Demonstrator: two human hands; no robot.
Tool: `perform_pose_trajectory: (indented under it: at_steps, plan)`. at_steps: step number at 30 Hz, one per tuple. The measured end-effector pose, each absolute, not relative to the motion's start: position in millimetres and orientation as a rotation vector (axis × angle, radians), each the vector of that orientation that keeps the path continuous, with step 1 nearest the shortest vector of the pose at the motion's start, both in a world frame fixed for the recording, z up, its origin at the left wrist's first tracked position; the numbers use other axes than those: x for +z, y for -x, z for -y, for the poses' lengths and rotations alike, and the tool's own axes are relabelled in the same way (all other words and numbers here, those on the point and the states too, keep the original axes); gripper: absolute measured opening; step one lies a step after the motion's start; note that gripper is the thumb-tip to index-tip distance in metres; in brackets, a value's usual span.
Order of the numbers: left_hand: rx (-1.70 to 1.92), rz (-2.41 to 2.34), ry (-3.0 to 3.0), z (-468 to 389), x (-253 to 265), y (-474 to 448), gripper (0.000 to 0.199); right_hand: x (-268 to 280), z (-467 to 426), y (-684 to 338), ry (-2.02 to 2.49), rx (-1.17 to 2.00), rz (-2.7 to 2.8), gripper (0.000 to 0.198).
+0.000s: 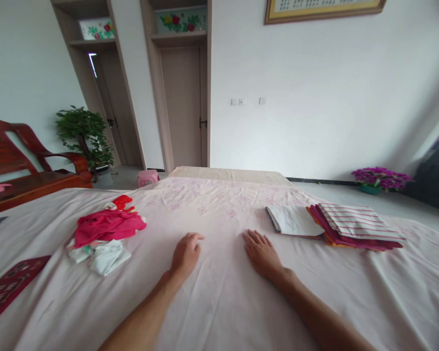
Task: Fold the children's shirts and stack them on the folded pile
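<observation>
My left hand [187, 252] rests on its side on the pale pink flowered cloth [219, 292], fingers loosely bent with the thumb apart, holding nothing. My right hand [260, 251] lies palm down on the same cloth, its fingers stretched out. To the right of that hand is a folded white cloth [294, 220]. Beside it sits a folded striped garment [358, 222] on top of dark red and orange folded pieces. Left of my left hand lies a loose heap with a crumpled pink garment [109, 226], a white garment [110, 256] and a small bright red item [123, 202].
A dark red patterned flat item [10, 287] lies at the left edge. Beyond the cloth-covered surface stand a wooden bench [32, 180], a pink stool [147, 177], a green potted plant [82, 134] and purple flowers [382, 178]. Two doors are in the far wall.
</observation>
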State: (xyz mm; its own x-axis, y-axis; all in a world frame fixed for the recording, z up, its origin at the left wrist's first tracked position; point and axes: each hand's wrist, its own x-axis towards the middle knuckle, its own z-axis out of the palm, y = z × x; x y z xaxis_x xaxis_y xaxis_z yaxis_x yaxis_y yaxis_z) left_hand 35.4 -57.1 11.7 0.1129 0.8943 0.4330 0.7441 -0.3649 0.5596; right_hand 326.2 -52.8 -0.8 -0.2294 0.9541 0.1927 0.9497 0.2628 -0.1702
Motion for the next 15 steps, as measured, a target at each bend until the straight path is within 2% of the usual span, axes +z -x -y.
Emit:
perform_pose_trajectory:
  at_steps: [5, 9, 13, 15]
  plan:
    - [0.969, -2.333, -1.987, 26.8, 27.8, 56.7, 0.034, 8.1, 60.0, -324.3, 1.762, 0.018, 2.233, 0.047]
    - [0.724, -2.839, -1.797, 20.8, 39.6, 134.2, 0.036, 12.5, 61.9, -323.0, 1.748, 0.008, 2.204, 0.044]
    - [0.451, -3.043, -1.592, 18.9, 46.1, 198.2, 0.038, 13.2, 60.7, -323.0, 1.736, 0.018, 2.188, 0.043]
    - [0.526, -2.947, -1.532, 16.6, 48.0, 219.6, 0.036, 13.5, 60.0, -323.2, 1.736, 0.018, 2.179, 0.042]
